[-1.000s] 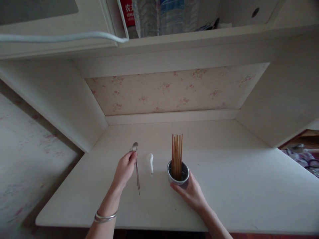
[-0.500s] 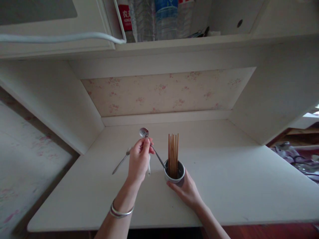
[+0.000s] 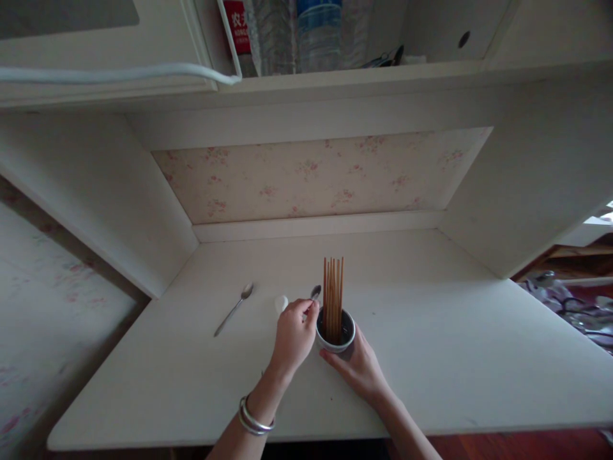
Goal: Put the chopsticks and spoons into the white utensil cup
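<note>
My left hand (image 3: 297, 329), wearing bangles at the wrist, pinches a metal spoon (image 3: 315, 292) just left of the cup; the bowl of the spoon shows above my fingers, and its handle is hidden. My right hand (image 3: 360, 367) is wrapped around the side of a round cup (image 3: 353, 329) and steadies it on the desk. A bundle of thin wooden chopsticks (image 3: 333, 297) stands upright inside this cup. Another metal spoon (image 3: 234, 309) lies slanted on the desk to the left. Partly covered by my left hand is a white spoon (image 3: 281, 303).
The white desk (image 3: 431, 358) runs below a shelf (image 3: 354, 78) that holds plastic bottles (image 3: 319, 38) and dark, scissor-like items (image 3: 387, 59). A white cable (image 3: 119, 75) crosses at upper left. Side panels (image 3: 531, 172) bound the desk.
My left hand has moved right and down toward the cup, and the spoon in it now sits lower, beside the chopsticks. My right hand keeps its hold on the cup.
</note>
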Motion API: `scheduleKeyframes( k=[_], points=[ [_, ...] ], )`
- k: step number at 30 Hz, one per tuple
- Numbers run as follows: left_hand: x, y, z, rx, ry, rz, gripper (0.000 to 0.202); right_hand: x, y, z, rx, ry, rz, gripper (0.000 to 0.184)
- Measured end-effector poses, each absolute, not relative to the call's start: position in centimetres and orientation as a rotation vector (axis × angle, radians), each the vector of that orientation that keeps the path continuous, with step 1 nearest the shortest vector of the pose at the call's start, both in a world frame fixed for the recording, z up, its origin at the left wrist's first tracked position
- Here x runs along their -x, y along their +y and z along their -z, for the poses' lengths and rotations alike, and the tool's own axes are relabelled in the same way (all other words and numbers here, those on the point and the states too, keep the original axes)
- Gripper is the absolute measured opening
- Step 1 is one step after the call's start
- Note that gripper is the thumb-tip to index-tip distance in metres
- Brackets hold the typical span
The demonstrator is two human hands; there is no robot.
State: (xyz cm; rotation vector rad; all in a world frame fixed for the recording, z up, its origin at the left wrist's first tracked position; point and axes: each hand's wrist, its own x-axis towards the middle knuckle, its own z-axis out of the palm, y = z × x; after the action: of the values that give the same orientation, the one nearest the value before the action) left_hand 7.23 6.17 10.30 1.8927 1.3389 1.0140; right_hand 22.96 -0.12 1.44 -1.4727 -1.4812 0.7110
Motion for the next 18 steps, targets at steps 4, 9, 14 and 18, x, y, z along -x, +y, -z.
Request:
scheduleKeyframes(
  k=[4,9,14,18],
  points=[
    [-7.1,5.7,-9.4,-1.886,1.254,-1.041,0.034,-23.0,-0.1,-1.3,1.468,-1.48,-0.706,0.073],
    [-6.8,5.3,-8.6,-1.785,1.211,-1.017,0.033,-23.0,-0.1,-1.3,1.486,-1.479,-0.704,0.074],
    [-5.8,4.3,-6.7,-1.461,1.161,-0.989,0.036,-23.2,-0.2,-1.4,1.489,-1.48,-0.729,0.074],
    [-5.3,3.2,-5.1,-1.553,0.963,-0.948,0.064,-23.5,-0.2,-1.4,1.461,-1.466,-0.788,0.072]
  ],
)
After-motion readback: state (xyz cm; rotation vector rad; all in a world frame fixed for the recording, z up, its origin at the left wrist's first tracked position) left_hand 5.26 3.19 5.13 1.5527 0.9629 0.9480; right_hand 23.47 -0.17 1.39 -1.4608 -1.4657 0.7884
